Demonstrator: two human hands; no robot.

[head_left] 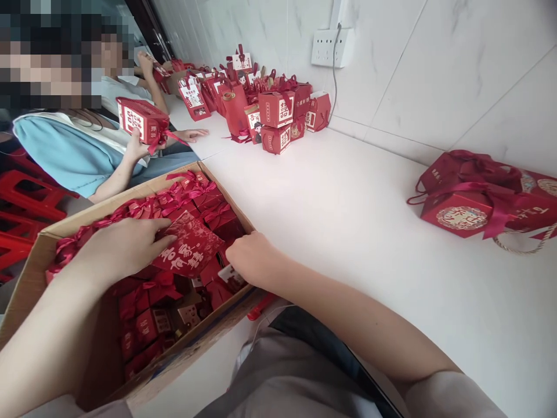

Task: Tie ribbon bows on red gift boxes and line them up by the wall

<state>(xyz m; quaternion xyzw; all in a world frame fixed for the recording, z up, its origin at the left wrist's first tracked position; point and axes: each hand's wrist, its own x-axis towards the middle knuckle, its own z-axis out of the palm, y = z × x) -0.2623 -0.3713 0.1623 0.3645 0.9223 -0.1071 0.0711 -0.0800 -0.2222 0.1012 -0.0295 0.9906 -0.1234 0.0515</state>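
A cardboard box (pixel 226 200) filled with small red gift boxes (pixel 152 325) stands low at the left. My left hand (pixel 126 244) reaches over it, its fingers closed on the left edge of a red printed packet (pixel 189 247) with pale lettering. At the packet's right side is my right hand (pixel 250 255), fingers curled in and their tips hidden; whether it grips the packet I cannot make out. Ribboned red boxes lie beneath and behind the packet.
Stacked red gift boxes (pixel 278 110) stand on the white table (pixel 331 191) by the wall. More ribboned boxes (pixel 465 203) lie at the right. A person in light blue (pixel 52 145) holds a red box at the left; another person sits behind. Red stools are at far left.
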